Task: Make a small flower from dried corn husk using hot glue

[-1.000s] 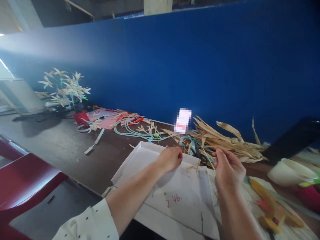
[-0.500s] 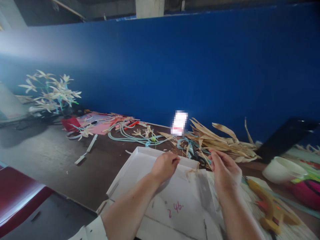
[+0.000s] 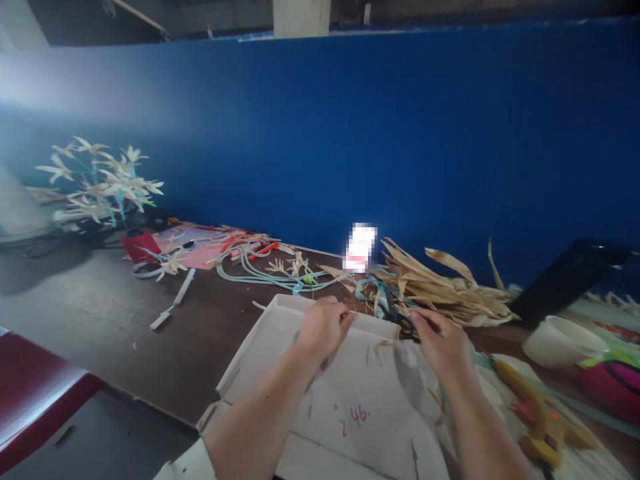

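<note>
My left hand (image 3: 325, 328) is closed in a pinch over the far part of a shallow white cardboard box (image 3: 330, 393). Whatever sits between its fingertips is too small to make out. My right hand (image 3: 444, 343) also pinches, with thumb and forefinger pointing left, just past the box's right corner. Its fingertips are close to black-handled scissors (image 3: 404, 323), and I cannot make out what they hold. Small husk scraps (image 3: 384, 347) lie inside the box near its right corner. Red handwriting marks the box's floor.
Dried corn husks (image 3: 445, 287) lie behind my right hand. A yellow glue gun (image 3: 537, 413) and a white cup (image 3: 565, 341) are at right. Pale blue cord (image 3: 250, 275) coils at the back. Husk flowers (image 3: 110, 180) stand far left. A blue partition (image 3: 400, 133) closes the back.
My right hand has moved slightly left and down, toward the left hand. The left hand has shifted a little left; both stay pinched.
</note>
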### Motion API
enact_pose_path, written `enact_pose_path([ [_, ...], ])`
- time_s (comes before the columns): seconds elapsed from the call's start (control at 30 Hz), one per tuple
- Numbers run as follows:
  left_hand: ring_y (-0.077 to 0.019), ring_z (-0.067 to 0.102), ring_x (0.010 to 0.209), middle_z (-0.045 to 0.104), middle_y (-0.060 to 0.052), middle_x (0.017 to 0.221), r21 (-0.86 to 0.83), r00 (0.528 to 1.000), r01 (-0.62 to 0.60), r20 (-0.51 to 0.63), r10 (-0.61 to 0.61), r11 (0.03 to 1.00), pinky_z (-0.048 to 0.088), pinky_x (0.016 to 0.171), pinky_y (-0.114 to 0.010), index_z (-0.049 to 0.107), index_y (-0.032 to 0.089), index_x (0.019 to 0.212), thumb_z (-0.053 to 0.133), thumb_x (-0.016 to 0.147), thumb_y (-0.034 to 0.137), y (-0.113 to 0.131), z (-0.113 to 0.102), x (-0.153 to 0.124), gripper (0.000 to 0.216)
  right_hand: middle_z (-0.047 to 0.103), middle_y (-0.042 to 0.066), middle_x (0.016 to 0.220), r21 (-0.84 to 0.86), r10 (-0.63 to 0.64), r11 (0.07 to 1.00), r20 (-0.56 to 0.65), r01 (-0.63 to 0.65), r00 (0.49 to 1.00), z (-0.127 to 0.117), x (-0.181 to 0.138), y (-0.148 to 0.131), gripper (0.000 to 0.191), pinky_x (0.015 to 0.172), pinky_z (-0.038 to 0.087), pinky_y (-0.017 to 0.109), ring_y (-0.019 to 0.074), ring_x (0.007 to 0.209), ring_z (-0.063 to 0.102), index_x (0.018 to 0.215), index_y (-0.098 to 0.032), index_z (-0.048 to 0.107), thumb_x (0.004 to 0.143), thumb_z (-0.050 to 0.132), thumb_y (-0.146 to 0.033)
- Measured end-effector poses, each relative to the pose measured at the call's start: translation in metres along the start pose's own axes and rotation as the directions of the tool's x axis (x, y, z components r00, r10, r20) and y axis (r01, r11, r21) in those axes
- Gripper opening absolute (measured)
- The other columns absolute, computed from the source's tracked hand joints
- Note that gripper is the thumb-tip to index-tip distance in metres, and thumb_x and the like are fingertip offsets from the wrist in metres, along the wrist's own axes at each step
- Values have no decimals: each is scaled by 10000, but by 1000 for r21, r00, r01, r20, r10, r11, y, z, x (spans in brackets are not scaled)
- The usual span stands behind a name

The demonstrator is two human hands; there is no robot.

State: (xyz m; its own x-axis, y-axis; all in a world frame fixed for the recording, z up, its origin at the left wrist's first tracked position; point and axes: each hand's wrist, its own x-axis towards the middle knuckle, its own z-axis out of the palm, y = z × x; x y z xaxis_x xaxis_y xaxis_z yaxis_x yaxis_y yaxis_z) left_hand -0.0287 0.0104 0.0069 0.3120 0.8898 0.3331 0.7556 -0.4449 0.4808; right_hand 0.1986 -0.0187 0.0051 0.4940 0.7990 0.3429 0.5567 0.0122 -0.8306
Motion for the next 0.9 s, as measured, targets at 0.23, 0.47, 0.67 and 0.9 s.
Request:
enact_pose_path([
  [0.23,-231,493,1026,661,-43,1012,191,999,13,-41,-5,981,338,909,-370,693,243,952,487,868,272,-15,-3,5,224,661,32,718,541,263,840,-325,-50,908,-2,7,0,286,433,356,199,99,519,494,876,-165,726,633,697,-312],
  [0.47,-251,517,987,662,-44,980,244,999,7,30,-15,970,319,883,-409,677,269,977,517,839,284,-20,6,7,211,558,-15,609,718,334,696,-336,10,881,-11,5,-19,270,361,263,174,56,438,382,792,-145,678,577,740,-296],
  [0.67,-236,522,991,653,-45,972,258,999,28,36,-39,966,314,892,-384,679,283,985,528,839,311,-20,8,10,212,525,-29,616,714,277,691,-405,112,871,-17,7,-17,216,384,244,185,53,439,363,805,-155,652,637,689,-284],
  [0.9,-225,515,1002,656,-43,975,233,999,23,18,-28,972,310,903,-371,683,278,996,540,843,325,-21,8,8,214,478,-30,591,727,167,639,-450,252,877,-45,-5,-64,108,382,168,208,59,428,329,778,-174,660,687,650,-230],
])
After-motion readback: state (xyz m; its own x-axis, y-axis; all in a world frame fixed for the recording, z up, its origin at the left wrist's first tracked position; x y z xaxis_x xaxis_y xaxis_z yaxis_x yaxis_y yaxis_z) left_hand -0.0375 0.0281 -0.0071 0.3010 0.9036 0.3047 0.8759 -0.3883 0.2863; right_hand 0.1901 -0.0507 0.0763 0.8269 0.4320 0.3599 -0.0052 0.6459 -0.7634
